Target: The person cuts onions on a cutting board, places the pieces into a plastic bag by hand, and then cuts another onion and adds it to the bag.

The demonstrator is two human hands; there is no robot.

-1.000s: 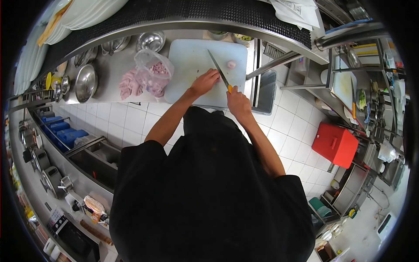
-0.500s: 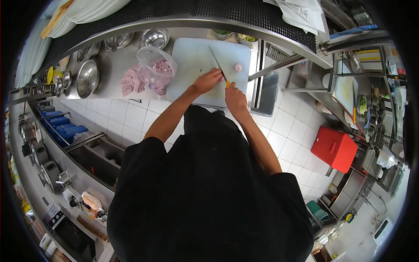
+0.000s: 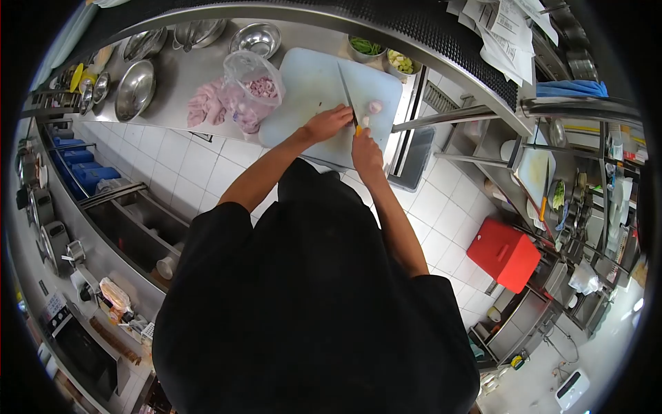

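A knife (image 3: 346, 90) with a yellow handle lies across the pale cutting board (image 3: 303, 76), its tip pointing away from me. My right hand (image 3: 367, 152) is wrapped round the handle. Left of the blade, my left hand (image 3: 329, 123) has its fingers bent together over a purplish piece of onion, mostly hidden beneath them. A peeled pinkish onion (image 3: 375, 107) sits right of the blade, and a small whitish piece (image 3: 365, 121) lies just below it. Beside the board's left edge stands a clear plastic bag (image 3: 252, 93) holding chopped purple-pink pieces.
A crumpled pink cloth (image 3: 205, 103) lies left of the bag. Steel bowls (image 3: 256, 39) stand along the counter. Behind the board are containers of cut greens (image 3: 365, 47) and yellow-green pieces (image 3: 400, 61). A shelf edge (image 3: 386, 43) overhangs the back; a red box (image 3: 503, 255) is on the floor.
The head view has shifted slightly. A small whitish piece now shows right of the blade, near the peeled onion. Both hands keep nearly the same place on the board.
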